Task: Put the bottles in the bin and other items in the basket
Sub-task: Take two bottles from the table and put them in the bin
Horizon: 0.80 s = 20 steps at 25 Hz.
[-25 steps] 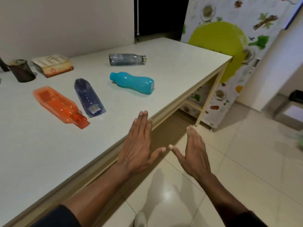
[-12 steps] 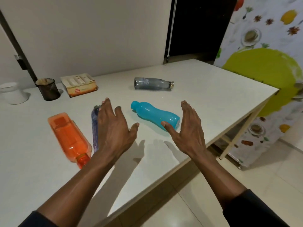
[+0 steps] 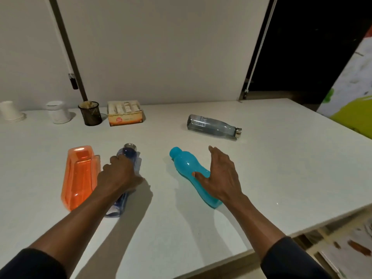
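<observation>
Nearest the camera, two forearms in dark sleeves reach out over the white tabletop (image 3: 201,228). The left hand (image 3: 117,175) is curled around the dark blue bottle (image 3: 128,158), which lies on its side with its silver cap pointing away; the hand and wrist cover most of the body, and only the neck end and a bit of the labelled base show. The right hand (image 3: 220,178) is spread open, thumb resting on the teal bottle (image 3: 189,169) and fingers reaching past its far side, not yet closed on it. That bottle lies on its side, cap away from the person, its base partly hidden under the wrist.

Just left of the blue bottle lies the orange bottle (image 3: 79,176), flat-sided and translucent, its wide base pointing away and its neck end hidden behind the left forearm. It looks empty, though the tint makes this hard to judge.

Farther back and to the right, well apart from the others, the grey bottle (image 3: 211,125) lies on its side with its metal cap to the right.

Along the far edge by the wall stand a black mesh cup (image 3: 90,113) with something pale and unclear inside, an open cardboard box (image 3: 125,113) holding a row of small pale packets, a white container (image 3: 57,112), and a stack of paper cups (image 3: 9,111) upside down. No bin or basket shows in view.
</observation>
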Motion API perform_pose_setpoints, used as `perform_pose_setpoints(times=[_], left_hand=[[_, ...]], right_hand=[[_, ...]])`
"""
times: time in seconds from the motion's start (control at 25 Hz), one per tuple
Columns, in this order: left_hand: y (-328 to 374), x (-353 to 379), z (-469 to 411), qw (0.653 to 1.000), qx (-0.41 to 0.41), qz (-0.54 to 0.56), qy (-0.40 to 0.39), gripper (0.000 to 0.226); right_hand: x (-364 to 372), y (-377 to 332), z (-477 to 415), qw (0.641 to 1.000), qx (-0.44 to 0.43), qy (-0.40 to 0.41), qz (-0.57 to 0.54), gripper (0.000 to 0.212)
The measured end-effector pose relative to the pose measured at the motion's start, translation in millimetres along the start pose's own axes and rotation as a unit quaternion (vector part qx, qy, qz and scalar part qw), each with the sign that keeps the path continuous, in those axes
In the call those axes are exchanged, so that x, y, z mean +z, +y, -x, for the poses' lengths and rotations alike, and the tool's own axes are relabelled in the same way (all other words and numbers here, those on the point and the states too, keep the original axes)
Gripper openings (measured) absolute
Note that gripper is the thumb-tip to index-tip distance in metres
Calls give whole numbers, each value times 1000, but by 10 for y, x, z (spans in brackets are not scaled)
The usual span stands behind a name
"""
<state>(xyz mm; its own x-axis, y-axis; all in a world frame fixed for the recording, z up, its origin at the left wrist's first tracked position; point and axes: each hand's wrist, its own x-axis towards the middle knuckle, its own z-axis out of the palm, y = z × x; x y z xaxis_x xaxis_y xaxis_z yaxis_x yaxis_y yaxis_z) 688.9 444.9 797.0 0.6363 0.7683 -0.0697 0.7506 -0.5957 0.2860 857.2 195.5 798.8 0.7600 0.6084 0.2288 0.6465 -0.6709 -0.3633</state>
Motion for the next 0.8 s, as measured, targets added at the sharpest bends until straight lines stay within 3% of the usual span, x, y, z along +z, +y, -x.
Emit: perform_pose_setpoints(times=[0.24,0.44,0.52,0.64,0.8], left_hand=[[17,66,63,997,-73,26,20,102],[141,45,429,968,-120,217,29,76],[181,63,630,936,-138,324,31,72],[164,50,984,854,-151,495,55,62],[-82,-42,1480,775,-153,609,76,58]], right_hand=[[99,174,-252,997,-20,-74,17,85],[172,134,-257,992,-14,-121,-37,79],[185,116,-233,990,-6,-123,-65,73],[167,35,-138,975,29,-136,-171,66],[170,-227,33,900,60,-178,-394,61]])
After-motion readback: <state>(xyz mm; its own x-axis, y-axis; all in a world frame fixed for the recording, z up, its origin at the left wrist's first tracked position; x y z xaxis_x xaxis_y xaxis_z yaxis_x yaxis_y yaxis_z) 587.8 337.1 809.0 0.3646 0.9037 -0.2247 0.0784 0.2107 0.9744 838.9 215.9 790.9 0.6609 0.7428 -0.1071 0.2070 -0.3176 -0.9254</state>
